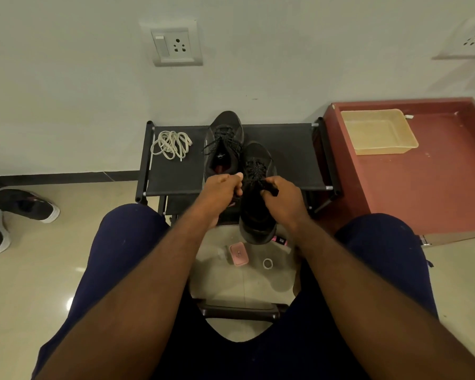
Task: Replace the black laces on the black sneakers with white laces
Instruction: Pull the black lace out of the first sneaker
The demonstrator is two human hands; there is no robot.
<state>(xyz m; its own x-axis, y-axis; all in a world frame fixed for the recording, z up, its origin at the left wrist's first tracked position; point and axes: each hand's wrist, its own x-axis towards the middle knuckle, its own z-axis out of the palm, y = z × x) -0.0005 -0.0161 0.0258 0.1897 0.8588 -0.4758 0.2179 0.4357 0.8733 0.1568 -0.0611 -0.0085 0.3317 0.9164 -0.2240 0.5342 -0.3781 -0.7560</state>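
The person sits facing a low black fabric surface [285, 149] set against the wall, knees either side of it. Two black sneakers are on it, both with black laces threaded. The far sneaker [224, 138] lies with its toe towards the wall and its laces loose. The near sneaker [258, 215] sits just beside it on the right, touching it, with its heel hanging past the front edge of the surface towards the person.

Both hands are on the near sneaker. The left hand [222, 187] has its fingers curled against the sneaker's left side near the collar, thumb raised, gripping it there. The right hand [284, 200] is curled too, pinching a black lace [270, 190] at the top of the lacing.

The white laces [172, 145] lie in a loose bundle at the surface's far left corner, well apart from both sneakers and untouched.

To the right stands a red-brown tray table [422, 187] holding a beige plastic basket [379, 133]. On the floor below the sneaker lie a small pink case [239, 253] and a white ring [268, 263].
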